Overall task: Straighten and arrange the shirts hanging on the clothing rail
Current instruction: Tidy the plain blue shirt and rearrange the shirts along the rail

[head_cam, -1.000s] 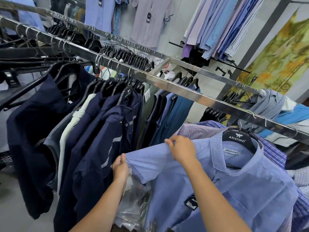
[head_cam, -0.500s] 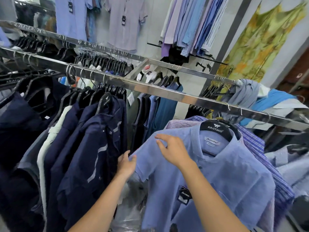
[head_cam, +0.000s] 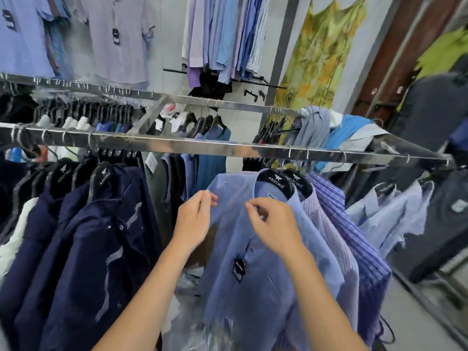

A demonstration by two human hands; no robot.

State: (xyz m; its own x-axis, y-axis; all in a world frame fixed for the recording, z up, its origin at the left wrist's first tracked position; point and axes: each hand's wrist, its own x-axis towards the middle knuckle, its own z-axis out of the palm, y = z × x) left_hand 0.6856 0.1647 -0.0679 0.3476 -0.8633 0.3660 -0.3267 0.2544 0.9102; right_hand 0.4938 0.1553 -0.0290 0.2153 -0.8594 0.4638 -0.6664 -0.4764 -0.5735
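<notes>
A light blue short-sleeved shirt [head_cam: 255,279] hangs on a black hanger [head_cam: 274,182] from the steel clothing rail [head_cam: 207,148]. My left hand [head_cam: 193,221] pinches the shirt's left shoulder edge near the collar. My right hand [head_cam: 274,228] has its fingers curled on the shirt's front just below the collar. A black price tag [head_cam: 239,268] dangles from the placket. Behind this shirt hang a lilac striped shirt [head_cam: 329,224] and a purple striped shirt [head_cam: 354,236]. To the left, several navy shirts [head_cam: 96,249] hang close together on black hangers.
A second rail [head_cam: 228,103] runs behind with more dark hangers. Grey and blue garments [head_cam: 329,127] lie draped over the rail's right end. Shirts hang on the back wall [head_cam: 222,34]. Pale blue shirts [head_cam: 390,214] hang at the right. Clear plastic wrap [head_cam: 217,330] sits below.
Both hands rose to the blue shirt's collar and shoulder; the left hand left the sleeve hem. The view has swung right along the rail.
</notes>
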